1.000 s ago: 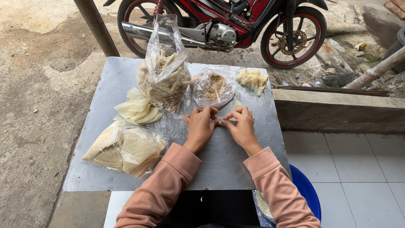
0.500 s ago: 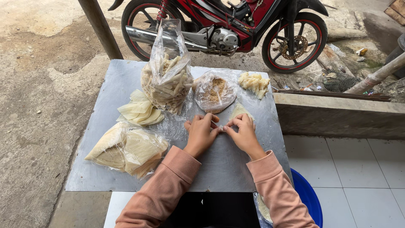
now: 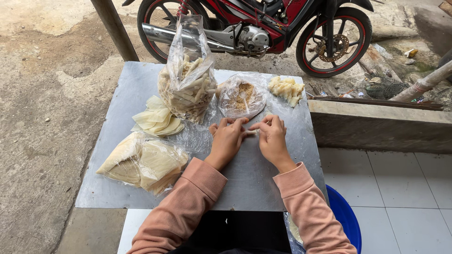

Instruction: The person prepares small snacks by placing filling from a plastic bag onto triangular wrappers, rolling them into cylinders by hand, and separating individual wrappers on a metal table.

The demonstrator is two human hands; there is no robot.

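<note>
Your left hand (image 3: 227,141) and right hand (image 3: 271,138) meet at the fingertips, both pinching a small pale roll of wrapper (image 3: 252,133) just above the metal table (image 3: 117,188), near its middle. Keep the pinch even on both ends so the roll stays tight (its filling is hidden). The open bag of crumbly filling (image 3: 241,95) lies just beyond your hands; the stack of pale wrappers (image 3: 156,121) sits well to your left.
</note>
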